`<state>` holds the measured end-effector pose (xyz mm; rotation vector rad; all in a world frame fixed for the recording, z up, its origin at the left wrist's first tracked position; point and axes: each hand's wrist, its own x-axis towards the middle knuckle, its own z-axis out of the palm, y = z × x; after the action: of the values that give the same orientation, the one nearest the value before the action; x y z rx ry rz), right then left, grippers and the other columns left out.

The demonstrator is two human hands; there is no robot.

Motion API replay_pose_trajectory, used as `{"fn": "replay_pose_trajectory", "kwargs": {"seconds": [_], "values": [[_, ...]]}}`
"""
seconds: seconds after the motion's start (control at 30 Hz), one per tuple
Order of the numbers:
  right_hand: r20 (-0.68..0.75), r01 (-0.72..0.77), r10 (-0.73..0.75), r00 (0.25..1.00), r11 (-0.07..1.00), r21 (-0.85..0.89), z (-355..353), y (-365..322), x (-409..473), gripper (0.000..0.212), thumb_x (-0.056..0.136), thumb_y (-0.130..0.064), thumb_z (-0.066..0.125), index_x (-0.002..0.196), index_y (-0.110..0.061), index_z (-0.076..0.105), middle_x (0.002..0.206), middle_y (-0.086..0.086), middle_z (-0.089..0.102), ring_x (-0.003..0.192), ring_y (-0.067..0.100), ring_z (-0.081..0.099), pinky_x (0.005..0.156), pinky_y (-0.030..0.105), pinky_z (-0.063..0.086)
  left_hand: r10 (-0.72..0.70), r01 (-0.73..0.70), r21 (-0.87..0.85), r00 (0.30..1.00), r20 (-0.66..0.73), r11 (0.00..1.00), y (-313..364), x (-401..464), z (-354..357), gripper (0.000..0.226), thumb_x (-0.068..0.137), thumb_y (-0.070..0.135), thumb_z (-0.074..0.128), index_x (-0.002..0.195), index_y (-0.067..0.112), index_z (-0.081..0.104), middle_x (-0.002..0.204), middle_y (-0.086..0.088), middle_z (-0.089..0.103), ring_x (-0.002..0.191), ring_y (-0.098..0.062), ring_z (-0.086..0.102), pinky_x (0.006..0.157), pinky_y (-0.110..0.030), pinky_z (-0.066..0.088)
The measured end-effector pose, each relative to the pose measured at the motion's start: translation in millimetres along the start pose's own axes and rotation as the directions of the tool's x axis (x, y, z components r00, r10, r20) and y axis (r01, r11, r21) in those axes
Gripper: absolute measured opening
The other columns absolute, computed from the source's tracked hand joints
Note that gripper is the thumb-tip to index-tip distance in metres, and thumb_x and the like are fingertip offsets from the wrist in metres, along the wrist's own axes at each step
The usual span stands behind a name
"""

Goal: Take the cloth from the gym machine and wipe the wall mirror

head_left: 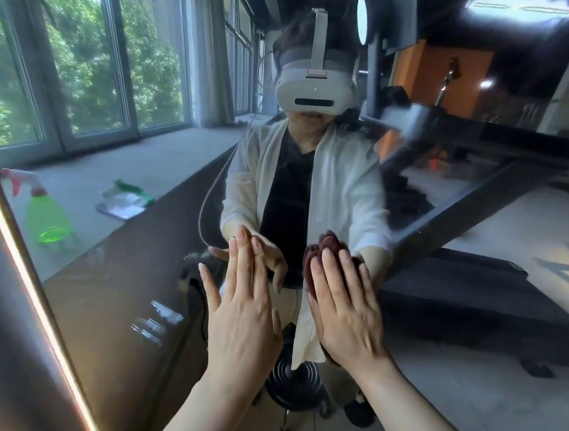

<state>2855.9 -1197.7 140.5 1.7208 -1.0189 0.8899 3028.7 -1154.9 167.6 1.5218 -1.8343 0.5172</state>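
Cloth (324, 250) mostly hidden behind right hand (344, 314); machine frame (410, 123) in reflection blurred.

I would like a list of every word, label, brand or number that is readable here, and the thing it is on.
No text can be read in this picture.
Headset, seen in the mirror: a small reddish label on its front, too small and blurred to read.
Green spray bottle: no label legible.
Packet on the ledge: print blurred, unreadable.
Pale marks low on the mirror: smeared, not readable.
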Motion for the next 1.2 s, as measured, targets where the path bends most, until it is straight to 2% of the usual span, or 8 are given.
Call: {"fn": "replay_pose_trajectory", "kwargs": {"seconds": [0.27, 0.53, 0.7, 0.8, 0.93, 1.03, 1.13, 1.2], "values": [[-0.221, -0.27, 0.291, 0.931, 0.955, 0.12, -20.9, 17.3, 119.8, 0.053, 0.106, -0.028, 0.04, 0.151, -0.001, 0.038, 0.16, 0.015, 0.024, 0.15, 0.035, 0.023, 0.125, 0.047, 0.012, 0.007, -0.007, 0.023, 1.0, 0.003, 1.0, -1.4, -1.1, 4.2, 0.126, 0.051, 0.008, 0.084, 0.154, -0.003, 0.014, 0.165, -0.021, 0.005, 0.153, -0.033, 0.011, 0.113, -0.069, 0.021], [0.026, 0.035, -0.036, 0.999, 0.999, 0.029, -5.5, 2.8, 21.7, 0.062, 0.108, -0.036, 0.035, 0.16, -0.009, 0.017, 0.168, 0.008, 0.013, 0.156, 0.026, 0.01, 0.126, 0.046, 0.014, -0.005, 0.006, -0.006, 1.0, 0.016, 1.0, -2.6, -0.5, 4.5, 0.122, 0.054, 0.005, 0.082, 0.155, -0.002, 0.014, 0.165, -0.021, 0.007, 0.154, -0.032, 0.008, 0.114, -0.069, 0.019], [-0.105, -0.091, 0.1, 0.989, 0.993, 0.08, -20.3, 10.1, 95.3, 0.058, 0.105, -0.032, 0.042, 0.154, -0.002, 0.033, 0.162, 0.014, 0.021, 0.151, 0.035, 0.022, 0.125, 0.047, 0.012, -0.016, 0.016, -0.012, 1.0, 0.007, 1.0, -0.5, -0.6, 5.8, 0.117, 0.057, 0.001, 0.079, 0.155, -0.002, 0.015, 0.165, -0.022, 0.008, 0.153, -0.034, 0.008, 0.113, -0.071, 0.022], [-0.123, -0.132, 0.142, 0.982, 0.987, 0.088, -11.4, -1.7, 87.7, 0.061, 0.104, -0.029, 0.048, 0.155, -0.003, 0.028, 0.164, 0.011, 0.015, 0.153, 0.034, 0.018, 0.125, 0.048, 0.011, 0.001, -0.001, -0.013, 1.0, 0.002, 1.0, -1.9, -2.0, 6.8, 0.113, 0.056, 0.0, 0.077, 0.154, -0.002, 0.022, 0.165, -0.022, 0.008, 0.153, -0.034, 0.008, 0.111, -0.072, 0.023], [0.022, 0.087, -0.087, 0.996, 0.996, -0.004, 3.8, -11.2, 18.9, 0.083, 0.093, -0.021, 0.063, 0.16, -0.009, 0.016, 0.17, 0.008, 0.003, 0.156, 0.028, 0.009, 0.126, 0.046, 0.013, 0.006, -0.003, -0.087, 0.999, 0.04, 0.996, -3.7, -0.2, -0.8, 0.128, 0.055, 0.002, 0.077, 0.159, 0.008, 0.002, 0.166, -0.017, 0.007, 0.153, -0.031, 0.011, 0.11, -0.073, 0.026], [0.056, 0.184, -0.184, 0.981, 0.983, -0.001, -0.6, 2.3, 4.4, 0.079, 0.089, -0.015, 0.06, 0.159, -0.011, 0.023, 0.17, 0.004, 0.005, 0.156, 0.025, 0.01, 0.126, 0.045, 0.014, 0.029, -0.018, -0.204, 0.998, 0.048, 0.979, -10.9, -1.9, -13.1, 0.118, 0.06, 0.007, 0.076, 0.159, 0.012, 0.012, 0.168, -0.009, 0.006, 0.154, -0.023, 0.01, 0.113, -0.071, 0.019], [-0.076, -0.112, 0.116, 0.99, 0.993, 0.045, -8.6, 17.2, 41.6, 0.058, 0.101, -0.018, 0.048, 0.154, -0.006, 0.03, 0.168, 0.009, 0.012, 0.155, 0.028, 0.013, 0.125, 0.048, 0.013, -0.029, 0.028, -0.339, 1.0, 0.003, 0.94, -21.1, -6.6, -25.7, 0.108, 0.07, 0.004, 0.077, 0.159, 0.016, 0.018, 0.168, 0.0, 0.007, 0.154, -0.017, 0.003, 0.117, -0.062, 0.008], [-0.172, -0.319, 0.331, 0.928, 0.943, 0.097, -11.5, 14.2, 82.5, 0.056, 0.103, -0.024, 0.047, 0.153, -0.002, 0.034, 0.162, 0.019, 0.025, 0.153, 0.034, 0.018, 0.124, 0.052, 0.015, -0.099, 0.081, -0.389, 0.995, -0.027, 0.918, -26.8, -8.6, -28.8, 0.102, 0.075, 0.002, 0.076, 0.159, 0.017, 0.021, 0.168, 0.002, 0.009, 0.155, -0.018, 0.002, 0.118, -0.059, 0.007]]}}
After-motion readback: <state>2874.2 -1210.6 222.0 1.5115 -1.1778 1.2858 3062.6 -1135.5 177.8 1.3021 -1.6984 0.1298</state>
